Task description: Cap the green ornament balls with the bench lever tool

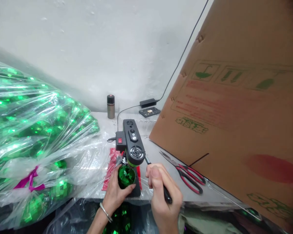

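Note:
My left hand is wrapped round a shiny green faceted ball, thumb in front and fingers at its left side. The ball sits beneath the head of a small black bench machine, which has round vents and a red switch. Where the machine meets the ball is partly hidden. My right hand is closed on the machine's lever, a metal rod with a black grip. Below the table edge, more green balls show in the dark area.
Clear plastic bags of green balls, one tied with a purple ribbon, fill the left. Red-handled scissors lie to the right by a large cardboard box. A small bottle, power adapter and phone are behind.

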Demonstrator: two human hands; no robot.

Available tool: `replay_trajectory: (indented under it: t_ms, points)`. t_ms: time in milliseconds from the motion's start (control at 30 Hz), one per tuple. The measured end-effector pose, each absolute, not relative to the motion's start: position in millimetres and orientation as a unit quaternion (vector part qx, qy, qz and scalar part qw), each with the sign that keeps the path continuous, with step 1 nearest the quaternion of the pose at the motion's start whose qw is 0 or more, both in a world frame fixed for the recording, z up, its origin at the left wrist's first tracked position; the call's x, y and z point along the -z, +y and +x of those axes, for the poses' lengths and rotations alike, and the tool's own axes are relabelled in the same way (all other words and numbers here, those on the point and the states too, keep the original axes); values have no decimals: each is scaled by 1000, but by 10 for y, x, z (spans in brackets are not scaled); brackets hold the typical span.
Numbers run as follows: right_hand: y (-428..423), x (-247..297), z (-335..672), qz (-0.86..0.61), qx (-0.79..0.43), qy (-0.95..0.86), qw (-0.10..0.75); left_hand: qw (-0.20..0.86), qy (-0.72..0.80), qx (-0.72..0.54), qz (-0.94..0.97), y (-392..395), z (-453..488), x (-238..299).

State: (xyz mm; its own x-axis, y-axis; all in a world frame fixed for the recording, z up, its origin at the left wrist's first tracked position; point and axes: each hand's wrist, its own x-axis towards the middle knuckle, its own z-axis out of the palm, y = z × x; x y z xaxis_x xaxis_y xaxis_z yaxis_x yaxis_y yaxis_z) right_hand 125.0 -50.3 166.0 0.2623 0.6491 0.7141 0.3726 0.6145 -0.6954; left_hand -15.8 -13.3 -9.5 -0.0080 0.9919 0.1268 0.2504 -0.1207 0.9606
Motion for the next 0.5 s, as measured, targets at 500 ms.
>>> replay_trajectory:
  t_ms: [500]
  points:
    - [-516, -1679, 1246, -424, -102, -601, 670, 427, 539, -475, 548, -69, -420, 43]
